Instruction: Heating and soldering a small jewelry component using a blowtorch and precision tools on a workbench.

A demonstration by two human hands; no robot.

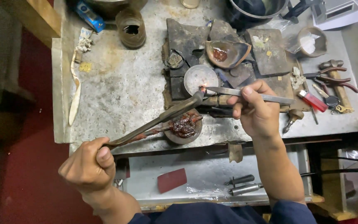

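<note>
Left hand (88,165) closed around a long blowpipe (158,119); its tip is held at a small glowing piece (202,88) on the round metal disc (200,77), mid-table (117,83). Right hand (257,108) pinched on tweezers (249,94), points met at the same piece. Heating judged under way; steady aim and a firm tweezer grip are called for next. Blue box (89,15) noted at the far left edge, red lighter (313,101) at right.

Red lighter (313,101); blue box (89,16); dark red resin block (183,125); grey mottled worktop (121,83); white powder bowl (310,42).
</note>
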